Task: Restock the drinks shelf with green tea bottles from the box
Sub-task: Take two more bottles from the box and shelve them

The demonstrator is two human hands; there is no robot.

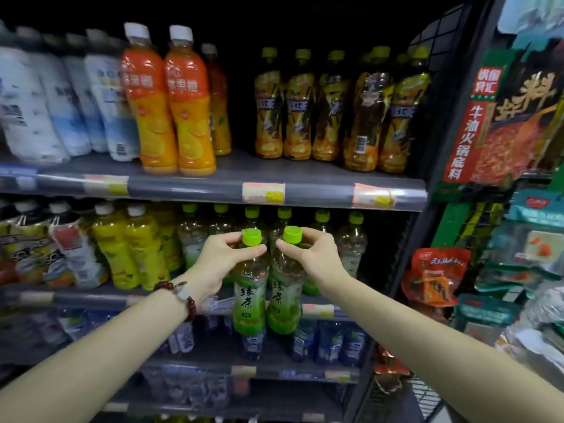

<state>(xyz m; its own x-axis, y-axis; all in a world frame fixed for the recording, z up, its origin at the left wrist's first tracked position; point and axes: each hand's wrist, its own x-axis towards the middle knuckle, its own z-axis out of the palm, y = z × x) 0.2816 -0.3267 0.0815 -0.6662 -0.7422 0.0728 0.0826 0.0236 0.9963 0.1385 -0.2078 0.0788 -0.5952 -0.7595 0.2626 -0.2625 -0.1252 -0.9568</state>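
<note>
At twelve o'clock before the shelf (232, 190), left hand (219, 254) and right hand (314, 254) each pinch one green-capped tea bottle's neck: left bottle (248, 300); right bottle (285, 300); both upright, touching.

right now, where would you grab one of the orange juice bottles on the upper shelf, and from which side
Grip the front right orange juice bottle at its narrow neck just under the white cap, coming straight in from the front. It stands upright at the shelf edge with its twin tight on its left and another bottle behind, so the front and top are the open approaches; the wide body looks harder to wrap.
</note>
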